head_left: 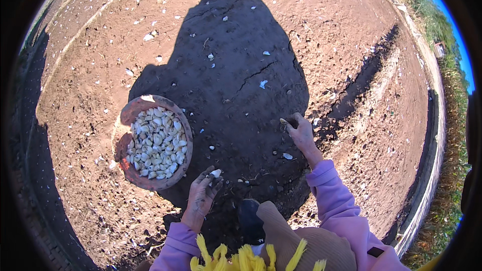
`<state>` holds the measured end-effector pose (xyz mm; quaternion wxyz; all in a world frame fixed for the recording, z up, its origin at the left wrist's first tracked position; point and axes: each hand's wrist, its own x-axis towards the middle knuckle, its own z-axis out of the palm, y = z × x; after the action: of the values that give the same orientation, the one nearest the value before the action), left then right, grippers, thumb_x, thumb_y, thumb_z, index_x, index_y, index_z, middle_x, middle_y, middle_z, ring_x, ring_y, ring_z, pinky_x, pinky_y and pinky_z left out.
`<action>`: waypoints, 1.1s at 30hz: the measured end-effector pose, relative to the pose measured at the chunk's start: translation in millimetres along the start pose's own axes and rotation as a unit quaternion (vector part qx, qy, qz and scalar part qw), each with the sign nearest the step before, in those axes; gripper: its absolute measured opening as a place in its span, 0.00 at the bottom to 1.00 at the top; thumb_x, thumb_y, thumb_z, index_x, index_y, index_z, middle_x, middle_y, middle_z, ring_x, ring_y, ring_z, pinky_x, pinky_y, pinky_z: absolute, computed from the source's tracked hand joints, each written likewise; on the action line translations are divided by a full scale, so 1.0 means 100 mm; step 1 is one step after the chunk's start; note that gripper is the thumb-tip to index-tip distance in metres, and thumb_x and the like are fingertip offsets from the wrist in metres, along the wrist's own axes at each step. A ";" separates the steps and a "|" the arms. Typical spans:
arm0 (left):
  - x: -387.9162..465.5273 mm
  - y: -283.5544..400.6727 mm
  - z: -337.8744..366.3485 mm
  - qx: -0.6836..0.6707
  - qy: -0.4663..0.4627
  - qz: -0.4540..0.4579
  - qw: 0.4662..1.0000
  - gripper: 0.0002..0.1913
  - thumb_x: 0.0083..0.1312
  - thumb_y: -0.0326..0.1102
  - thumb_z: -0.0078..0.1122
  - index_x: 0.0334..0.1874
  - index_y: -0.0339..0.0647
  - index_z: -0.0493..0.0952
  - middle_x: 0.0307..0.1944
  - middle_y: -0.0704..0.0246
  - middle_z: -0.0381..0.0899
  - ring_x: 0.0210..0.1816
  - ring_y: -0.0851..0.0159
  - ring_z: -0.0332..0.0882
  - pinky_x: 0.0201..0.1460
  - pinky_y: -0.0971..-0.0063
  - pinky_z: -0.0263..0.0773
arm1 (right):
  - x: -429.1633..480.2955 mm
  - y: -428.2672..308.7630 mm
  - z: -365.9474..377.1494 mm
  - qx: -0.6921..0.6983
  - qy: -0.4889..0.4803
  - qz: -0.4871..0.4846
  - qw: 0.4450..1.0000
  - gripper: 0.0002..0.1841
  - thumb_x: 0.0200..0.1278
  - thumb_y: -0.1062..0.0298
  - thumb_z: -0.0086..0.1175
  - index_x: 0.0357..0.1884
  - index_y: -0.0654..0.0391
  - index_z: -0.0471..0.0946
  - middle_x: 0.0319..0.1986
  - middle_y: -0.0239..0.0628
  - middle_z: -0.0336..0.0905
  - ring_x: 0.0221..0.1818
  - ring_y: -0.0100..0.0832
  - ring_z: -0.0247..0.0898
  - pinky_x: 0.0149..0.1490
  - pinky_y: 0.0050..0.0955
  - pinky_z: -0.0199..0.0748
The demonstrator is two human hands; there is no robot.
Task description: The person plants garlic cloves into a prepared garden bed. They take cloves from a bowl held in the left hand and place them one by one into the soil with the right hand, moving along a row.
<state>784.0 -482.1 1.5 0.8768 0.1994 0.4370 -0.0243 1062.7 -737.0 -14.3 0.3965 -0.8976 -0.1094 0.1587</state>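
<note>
My left hand (pixel 202 195), its fingers dark with soil, holds a pale garlic clove (pixel 216 173) at the fingertips. Just beyond and to the left of it, a reddish round basin (pixel 176 111) sits on the ground. Inside lies a heap of loose garlic cloves (pixel 156 143). My right hand (pixel 302 134) is over the soil on the right, pinching a small clove (pixel 282 121) between thumb and finger. Close to its wrist a white flake (pixel 287 156), perhaps garlic skin, rests on the shaded soil (pixel 241 120).
A dark furrow (pixel 357 86) runs through the soil on the right. Pale flakes are scattered widely over the bed. At the far right a light edging (pixel 437 120) borders plants (pixel 452 150). My dark shoe (pixel 248 216) stands between my arms, below yellow tassels (pixel 244 258).
</note>
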 end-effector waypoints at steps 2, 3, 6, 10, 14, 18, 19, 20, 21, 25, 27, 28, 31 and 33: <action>0.02 -0.01 -0.03 0.008 0.004 0.003 1.000 0.17 0.71 0.27 0.57 0.62 0.35 0.73 0.52 0.61 0.82 0.46 0.65 0.84 0.51 0.72 0.82 | 0.01 -0.08 0.08 -0.038 -0.018 -0.058 0.997 0.11 0.58 0.68 0.67 0.40 0.63 0.80 0.35 0.47 0.82 0.39 0.46 0.79 0.44 0.41 0.75; 0.03 -0.01 -0.04 0.010 0.005 0.002 1.000 0.18 0.72 0.27 0.57 0.62 0.35 0.73 0.52 0.62 0.82 0.46 0.65 0.84 0.51 0.72 0.82 | 0.02 -0.12 0.15 -0.063 -0.031 -0.070 0.995 0.11 0.58 0.68 0.67 0.39 0.63 0.81 0.35 0.48 0.81 0.38 0.47 0.79 0.44 0.41 0.74; 0.03 -0.07 -0.09 0.011 0.009 0.002 1.000 0.18 0.72 0.28 0.57 0.63 0.36 0.73 0.53 0.63 0.81 0.47 0.65 0.84 0.51 0.72 0.82 | 0.03 -0.19 0.35 -0.080 -0.044 -0.109 0.990 0.10 0.58 0.67 0.67 0.36 0.62 0.81 0.35 0.48 0.80 0.39 0.50 0.78 0.44 0.43 0.74; 0.01 -0.16 -0.12 0.026 0.008 0.001 1.000 0.17 0.73 0.29 0.56 0.63 0.36 0.72 0.56 0.63 0.80 0.49 0.63 0.84 0.51 0.70 0.82 | 0.11 -0.26 0.62 -0.148 -0.061 -0.143 0.977 0.09 0.60 0.68 0.63 0.38 0.60 0.79 0.38 0.47 0.77 0.40 0.51 0.78 0.46 0.45 0.76; 0.00 -0.20 -0.11 0.031 0.012 -0.002 0.999 0.16 0.73 0.29 0.58 0.61 0.35 0.73 0.56 0.63 0.80 0.51 0.63 0.83 0.53 0.70 0.82 | 0.17 -0.29 0.80 -0.194 -0.043 -0.172 0.965 0.10 0.57 0.72 0.64 0.40 0.61 0.78 0.41 0.47 0.76 0.41 0.52 0.77 0.45 0.44 0.77; 0.02 -0.21 -0.11 0.033 0.016 0.001 0.999 0.15 0.72 0.29 0.59 0.59 0.35 0.74 0.51 0.64 0.81 0.47 0.65 0.83 0.52 0.71 0.81 | 0.22 -0.31 0.97 -0.302 -0.075 -0.198 0.929 0.09 0.60 0.73 0.58 0.43 0.61 0.78 0.43 0.47 0.75 0.44 0.50 0.77 0.47 0.44 0.78; 0.02 -0.21 -0.11 0.044 0.025 -0.001 0.999 0.15 0.72 0.29 0.59 0.58 0.35 0.74 0.50 0.65 0.80 0.46 0.66 0.83 0.52 0.71 0.81 | 0.24 -0.32 1.02 -0.331 -0.087 -0.208 0.916 0.09 0.60 0.74 0.56 0.43 0.61 0.77 0.42 0.47 0.75 0.45 0.48 0.77 0.47 0.44 0.79; 0.02 -0.20 -0.10 0.047 0.030 -0.001 0.998 0.14 0.72 0.29 0.60 0.58 0.35 0.75 0.48 0.65 0.80 0.45 0.66 0.82 0.51 0.71 0.81 | 0.25 -0.33 1.06 -0.363 -0.096 -0.223 0.900 0.09 0.60 0.74 0.55 0.43 0.62 0.77 0.42 0.46 0.75 0.46 0.47 0.78 0.47 0.44 0.79; 0.02 -0.20 -0.09 0.050 0.034 -0.002 0.998 0.14 0.72 0.29 0.60 0.57 0.35 0.75 0.47 0.65 0.80 0.45 0.67 0.82 0.51 0.71 0.81 | 0.26 -0.33 1.08 -0.356 -0.099 -0.214 0.904 0.09 0.61 0.74 0.54 0.43 0.61 0.77 0.41 0.46 0.75 0.46 0.47 0.78 0.47 0.45 0.79; 0.00 -0.16 0.00 0.040 0.037 0.006 0.999 0.14 0.72 0.28 0.59 0.58 0.34 0.75 0.46 0.65 0.80 0.45 0.67 0.82 0.50 0.70 0.82 | 0.28 -0.41 1.09 -0.329 -0.091 -0.197 0.919 0.09 0.63 0.73 0.53 0.45 0.61 0.77 0.41 0.47 0.74 0.46 0.49 0.77 0.48 0.46 0.77; 0.00 -0.12 0.04 0.018 0.030 0.009 0.999 0.14 0.72 0.28 0.58 0.58 0.34 0.75 0.46 0.64 0.80 0.45 0.67 0.82 0.50 0.70 0.82 | 0.22 -0.46 1.02 -0.289 -0.086 -0.171 0.938 0.10 0.63 0.73 0.54 0.45 0.62 0.77 0.42 0.48 0.75 0.45 0.50 0.78 0.48 0.45 0.77; 0.01 -0.09 0.06 0.017 0.028 0.009 0.999 0.14 0.72 0.27 0.58 0.58 0.34 0.75 0.47 0.64 0.80 0.45 0.67 0.82 0.50 0.70 0.82 | 0.16 -0.49 0.96 -0.258 -0.085 -0.149 0.951 0.10 0.62 0.74 0.55 0.45 0.63 0.78 0.42 0.49 0.76 0.45 0.50 0.78 0.48 0.44 0.77; 0.05 -0.05 0.11 -0.003 0.017 0.010 1.000 0.14 0.72 0.26 0.58 0.58 0.34 0.75 0.49 0.63 0.80 0.45 0.66 0.82 0.50 0.70 0.82 | -0.16 -0.63 0.88 -0.088 -0.113 -0.167 0.976 0.14 0.61 0.74 0.56 0.50 0.61 0.79 0.42 0.49 0.80 0.41 0.48 0.81 0.47 0.40 0.78; 0.08 -0.07 0.15 -0.007 0.017 0.009 1.000 0.14 0.71 0.25 0.58 0.57 0.33 0.76 0.49 0.62 0.81 0.45 0.66 0.82 0.50 0.69 0.83 | -0.42 -0.73 0.82 0.080 -0.252 -0.054 0.963 0.16 0.63 0.72 0.58 0.53 0.63 0.80 0.39 0.46 0.84 0.38 0.35 0.81 0.45 0.32 0.76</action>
<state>798.7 -493.0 1.4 0.8708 0.1980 0.4499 -0.0101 988.2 -647.1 -3.2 0.4343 -0.7868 -0.2409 0.3665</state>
